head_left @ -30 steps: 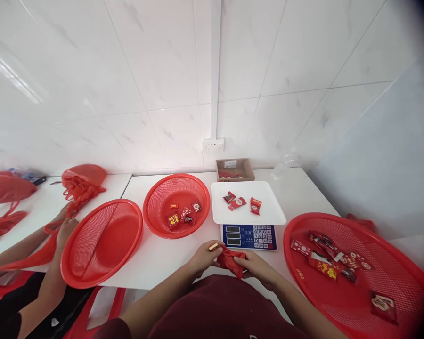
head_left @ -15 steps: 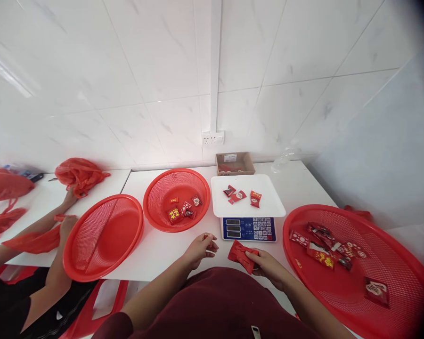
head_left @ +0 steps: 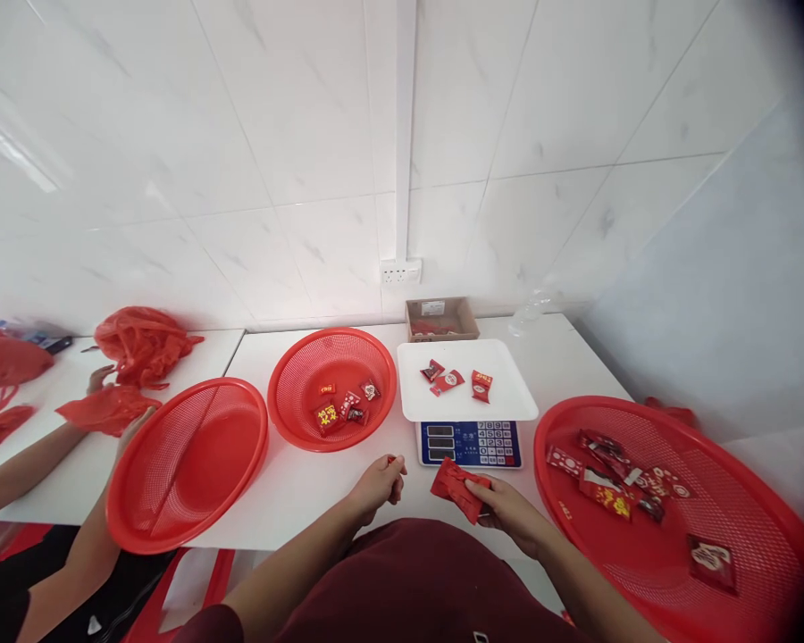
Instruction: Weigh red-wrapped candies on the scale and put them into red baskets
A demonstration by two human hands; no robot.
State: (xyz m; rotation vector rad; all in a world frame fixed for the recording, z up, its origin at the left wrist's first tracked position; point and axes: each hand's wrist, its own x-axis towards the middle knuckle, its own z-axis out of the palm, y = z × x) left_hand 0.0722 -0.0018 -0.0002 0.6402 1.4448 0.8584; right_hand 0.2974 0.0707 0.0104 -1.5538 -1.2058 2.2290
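Note:
My left hand (head_left: 378, 487) is closed over the table's front part, its fingers curled round a small red thing too hidden to make out. My right hand (head_left: 509, 511) grips a red packet (head_left: 459, 488) just in front of the scale (head_left: 470, 444). On the scale's white tray (head_left: 509, 379) lie three red packets, among them one at the right (head_left: 481, 386). Several small packets sit in the round red basket (head_left: 282, 366) left of the scale. More packets lie in the large red basket (head_left: 649, 580) at the right.
An empty-looking red basket (head_left: 205, 464) stands at the left table edge. Beyond it a co-worker's hands handle a red bag (head_left: 107, 409). A cardboard box (head_left: 469, 327) stands behind the tray, near clear plastic (head_left: 529, 313) and the wall.
My left hand's fingers have curled in further. My right hand still holds the red packet. The co-worker's hands have lifted and spread the red bag, and the view has shifted slightly.

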